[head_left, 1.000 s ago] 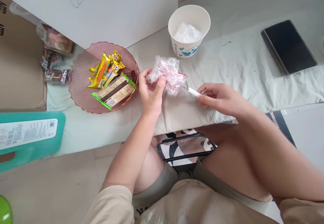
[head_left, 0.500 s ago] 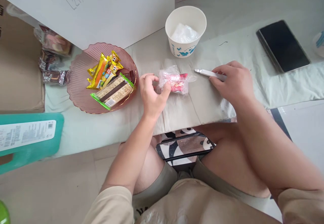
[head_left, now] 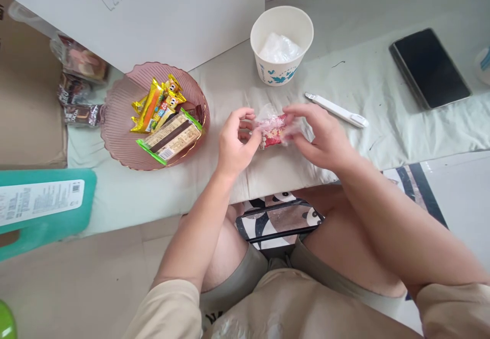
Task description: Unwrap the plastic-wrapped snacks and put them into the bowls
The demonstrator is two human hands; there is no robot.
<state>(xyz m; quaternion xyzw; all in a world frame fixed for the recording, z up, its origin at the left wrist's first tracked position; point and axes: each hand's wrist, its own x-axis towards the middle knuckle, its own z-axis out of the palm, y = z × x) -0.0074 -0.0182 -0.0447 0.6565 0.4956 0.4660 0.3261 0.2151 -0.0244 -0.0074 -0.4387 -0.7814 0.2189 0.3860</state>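
In front of me on the cloth is a packet of red-wrapped snacks (head_left: 272, 137) in crinkled clear plastic. My left hand (head_left: 239, 142) grips its left end, thumb in front and fingers behind. At the right end, my right hand (head_left: 319, 137) has thumb and fingers on the clear plastic, slightly blurred by motion. A white utility knife (head_left: 337, 110) lies on the cloth just beyond my right hand. Behind the packet stands a white paper tub (head_left: 279, 72) with blue leaf prints, holding crumpled clear plastic.
A pink ribbed glass bowl (head_left: 118, 119) on the left holds yellow snack packs and a green-edged bar (head_left: 170, 137). A phone (head_left: 431, 68) lies at the right. A white board (head_left: 184, 17) stands behind, a teal holder (head_left: 46, 211) sits at left, and more wrapped snacks (head_left: 82, 116) lie beside the bowl.
My right hand has let go of the utility knife, leaving it on the cloth, and moved left to the packet. The packet has shifted slightly right and turned in my left hand.
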